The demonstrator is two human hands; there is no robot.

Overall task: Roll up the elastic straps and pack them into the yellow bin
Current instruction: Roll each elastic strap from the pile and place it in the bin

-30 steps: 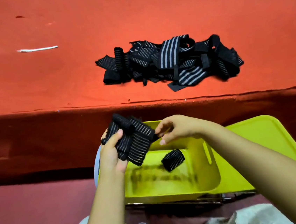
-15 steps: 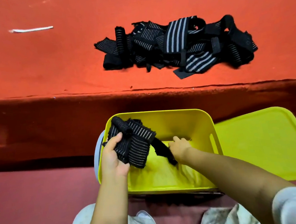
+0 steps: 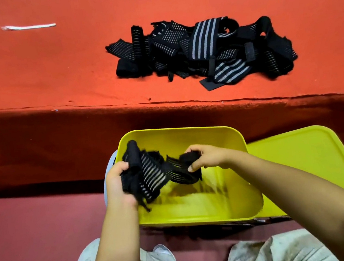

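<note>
Head view, looking down over the yellow bin (image 3: 180,136). Left hand (image 3: 117,185) at the bin's left rim, fingers curled tight round a bunched wad of black elastic strap (image 3: 150,175) with pale stripes, thumb pressed over the top of the bundle. Right hand (image 3: 206,156) just across from it, above the bin's middle, fingers and thumb pinched on the strap's other end, a dark folded tab. Between the two hands, the striped band twisted and stretched, hanging over the open bin without touching its floor as far as can be told. Loose frayed threads dangling from the lower edge of the wad near the left wrist.

Bin interior mostly bare yellow plastic, blurred with reflections; contents of the bottom hard to tell. Just to the right of the bin and touching its side, a flat yellow lid (image 3: 310,164) lying face up, partly covered by the right forearm. Behind the bin's left corner, a sliver of a pale round object, too hidden to name.

Farther out, on the orange-red cloth surface (image 3: 54,68), a tangled pile of elastic straps (image 3: 201,50), black with white or grey stripes, well apart from the bin. Far left on the same cloth, a thin white strip (image 3: 28,27) lying alone. At the bottom edge, pale trousers over the knees.
</note>
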